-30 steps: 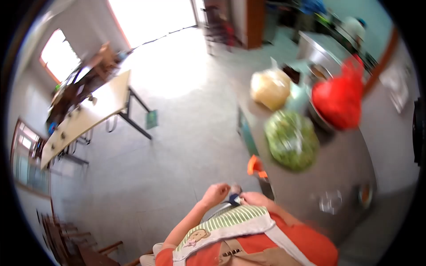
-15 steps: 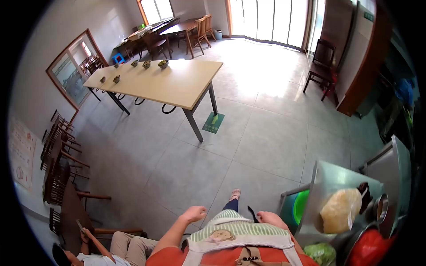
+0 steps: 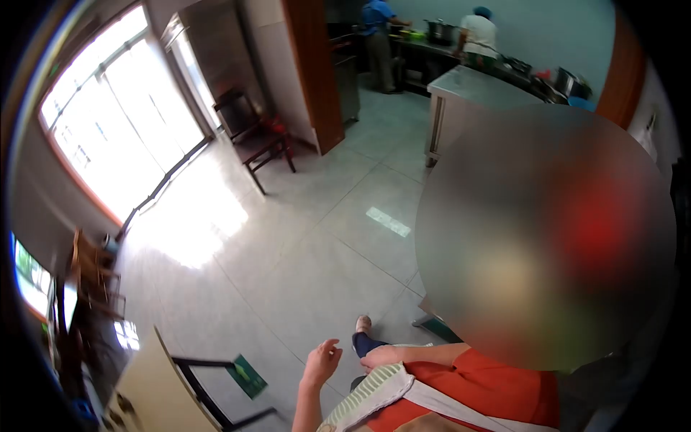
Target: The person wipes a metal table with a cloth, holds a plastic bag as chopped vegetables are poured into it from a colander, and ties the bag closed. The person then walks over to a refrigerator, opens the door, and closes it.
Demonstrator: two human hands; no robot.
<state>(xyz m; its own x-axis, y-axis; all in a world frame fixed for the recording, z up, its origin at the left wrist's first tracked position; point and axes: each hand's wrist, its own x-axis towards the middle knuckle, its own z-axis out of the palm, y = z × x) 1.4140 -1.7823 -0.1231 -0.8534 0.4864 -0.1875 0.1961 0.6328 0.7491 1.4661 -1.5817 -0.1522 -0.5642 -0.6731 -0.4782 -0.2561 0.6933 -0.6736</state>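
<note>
My left hand [image 3: 321,363] is raised in front of my apron, above the grey floor. Its fingers are loosely bent and somewhat apart, and nothing shows in them. My right hand [image 3: 378,356] reaches across my front, low by my dark trouser leg; its fingers are mostly hidden. The apron [image 3: 385,389] has green stripes and a white strap, over my red top [image 3: 497,392]. One foot in a light shoe [image 3: 363,324] is stretched out ahead on the tiles.
A large blurred patch hides the right side. Beyond it stand a metal counter [image 3: 475,90] and two people at a stove, one with a blue sleeve [image 3: 378,14]. A dark chair [image 3: 252,137] is by the wooden pillar [image 3: 313,72]; a pale table [image 3: 147,385] is lower left.
My view has swung to the right. The pale table has slid to the lower left, and the kitchen with two people has appeared. My right arm now crosses my front.
</note>
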